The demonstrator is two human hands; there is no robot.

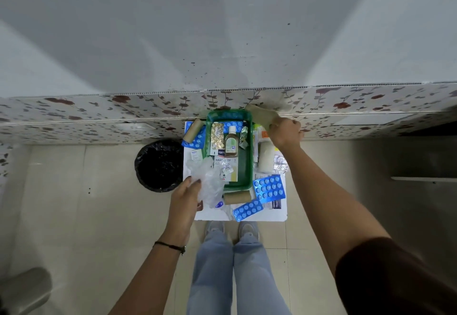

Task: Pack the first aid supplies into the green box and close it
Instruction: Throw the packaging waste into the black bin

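1. Head view: the green box (248,166) lies open on a small white table (279,212), close to a floral-patterned wall panel (99,114).
2. Inside the box stand or lie a brown bottle (231,144) with a white cap, a gold pill strip (217,137), a blue blister pack (233,124) and a white plaster carton (230,168).
3. The right hand (285,132) is curled closed around a beige crepe bandage (261,116), held beside the box's far right corner.
4. The left hand (184,197) pinches crumpled clear plastic (210,183) between thumb and fingers at the box's near left corner.
5. On the table outside the box lie two blue blister packs (269,188) (248,209), a cardboard roll (237,197) and a white gauze roll (266,157).
6. A black-lined bin (159,165) stands on the floor left of the table.
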